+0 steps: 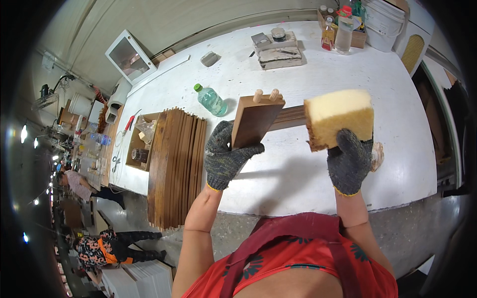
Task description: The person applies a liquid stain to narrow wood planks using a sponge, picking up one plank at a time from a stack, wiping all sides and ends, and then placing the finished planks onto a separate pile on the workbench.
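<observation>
My left hand (pixel 223 155), in a dark knitted work glove, is closed round a brown wooden board (pixel 258 119). The board is tilted up over the table, and light dowels (pixel 258 96) stick out of its end. My right hand (pixel 350 161), gloved the same way, grips a thick sponge block (pixel 340 119). Its upper part is pale yellow, its lower part darker, with brown stain along the left edge. Sponge and board are apart. More brown wood (pixel 290 117) shows between them, partly hidden. Beside my right glove lies a pale, crumpled-looking thing (pixel 378 156), mostly covered.
Several brown boards (pixel 176 169) stand packed at the white table's (pixel 268 188) left edge, by a cardboard box (pixel 138 154). A green-capped bottle (pixel 210 100) lies beyond. Farther back are a stained block (pixel 280 57), bottles (pixel 344 35) and a white bucket (pixel 380 25). Two people are at left.
</observation>
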`<state>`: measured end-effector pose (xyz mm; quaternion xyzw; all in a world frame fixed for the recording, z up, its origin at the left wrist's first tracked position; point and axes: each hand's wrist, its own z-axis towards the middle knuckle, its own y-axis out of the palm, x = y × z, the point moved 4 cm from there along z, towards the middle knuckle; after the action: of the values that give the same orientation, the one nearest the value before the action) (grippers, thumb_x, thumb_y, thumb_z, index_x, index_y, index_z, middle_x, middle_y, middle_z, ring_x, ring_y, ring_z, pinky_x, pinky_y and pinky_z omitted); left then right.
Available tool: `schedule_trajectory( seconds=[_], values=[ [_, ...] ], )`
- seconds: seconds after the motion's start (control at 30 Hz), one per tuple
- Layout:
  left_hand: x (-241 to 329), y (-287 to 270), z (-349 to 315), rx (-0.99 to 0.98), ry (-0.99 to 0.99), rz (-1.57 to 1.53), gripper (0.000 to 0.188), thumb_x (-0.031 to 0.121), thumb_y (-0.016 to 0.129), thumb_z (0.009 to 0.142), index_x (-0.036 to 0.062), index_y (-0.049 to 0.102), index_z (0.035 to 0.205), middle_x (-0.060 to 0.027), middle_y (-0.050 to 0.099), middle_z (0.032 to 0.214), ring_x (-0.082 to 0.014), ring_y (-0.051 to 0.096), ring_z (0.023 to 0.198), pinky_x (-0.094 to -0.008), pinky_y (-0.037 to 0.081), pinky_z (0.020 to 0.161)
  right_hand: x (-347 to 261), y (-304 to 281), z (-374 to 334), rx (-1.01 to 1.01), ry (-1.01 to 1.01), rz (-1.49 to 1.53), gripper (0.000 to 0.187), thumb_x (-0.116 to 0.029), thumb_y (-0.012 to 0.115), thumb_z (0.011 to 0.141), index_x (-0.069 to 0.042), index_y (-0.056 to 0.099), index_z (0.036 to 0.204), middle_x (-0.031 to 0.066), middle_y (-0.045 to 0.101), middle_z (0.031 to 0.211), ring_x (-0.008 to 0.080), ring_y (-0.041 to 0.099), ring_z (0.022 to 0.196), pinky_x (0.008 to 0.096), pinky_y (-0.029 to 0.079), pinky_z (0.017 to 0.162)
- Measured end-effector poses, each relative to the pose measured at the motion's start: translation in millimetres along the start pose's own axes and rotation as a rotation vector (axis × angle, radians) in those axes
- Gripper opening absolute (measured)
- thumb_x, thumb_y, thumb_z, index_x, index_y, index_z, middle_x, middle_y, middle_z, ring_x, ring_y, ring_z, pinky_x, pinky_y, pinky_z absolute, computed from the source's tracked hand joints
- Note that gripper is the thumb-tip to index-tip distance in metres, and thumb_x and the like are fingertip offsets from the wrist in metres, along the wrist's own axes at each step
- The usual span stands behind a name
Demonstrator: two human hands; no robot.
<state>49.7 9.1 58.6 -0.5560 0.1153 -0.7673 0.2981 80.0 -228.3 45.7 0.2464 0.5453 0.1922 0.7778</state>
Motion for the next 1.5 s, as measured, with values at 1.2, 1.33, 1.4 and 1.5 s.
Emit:
schedule_trajectory(
  seconds=[1.2,1.33,1.4,1.5],
  values=[
    [-10,37,-4,-0.070,0.195,0.097,0.024,0.003,0.060,0.079,0.0036,0.051,0.101,-0.0069,0.058,0.082,-0.0147,0.056,0.070,-0.0285,0.047,0.062,-2,29,25,-0.145,-0.298,-0.609,0.038,0.007,0.064,0.066,-0.013,0.064,0.098,0.0180,0.056,0.107,0.0346,0.055,0.098,0.0384,0.048,0.080],
    [-18,34,-8,-0.158,0.087,0.068,0.049,0.003,0.062,0.074,0.0023,0.042,0.118,-0.0161,0.054,0.104,-0.0276,0.055,0.093,-0.0348,0.046,0.079,-4,29,9,-0.292,-0.608,-0.844,0.032,0.001,0.065,0.073,-0.014,0.063,0.100,0.0183,0.051,0.113,0.0319,0.055,0.099,0.0377,0.048,0.082],
    [-16,32,-9,-0.176,0.111,0.062,0.063,0.003,0.063,0.071,0.0018,0.037,0.128,-0.0203,0.053,0.116,-0.0333,0.054,0.104,-0.0374,0.045,0.086,-12,29,0,-0.313,-0.527,-0.716,0.038,-0.003,0.068,0.072,-0.011,0.056,0.107,0.0160,0.051,0.114,0.0283,0.054,0.100,0.0364,0.047,0.083],
    [-12,28,-10,-0.156,0.132,-0.021,0.071,0.005,0.069,0.067,0.0018,0.035,0.129,-0.0194,0.051,0.119,-0.0314,0.053,0.107,-0.0374,0.044,0.088,-10,29,-16,-0.196,0.147,-0.222,0.072,-0.010,0.076,0.067,-0.001,0.036,0.126,0.0101,0.051,0.115,0.0187,0.051,0.104,0.0329,0.046,0.087]
  ],
)
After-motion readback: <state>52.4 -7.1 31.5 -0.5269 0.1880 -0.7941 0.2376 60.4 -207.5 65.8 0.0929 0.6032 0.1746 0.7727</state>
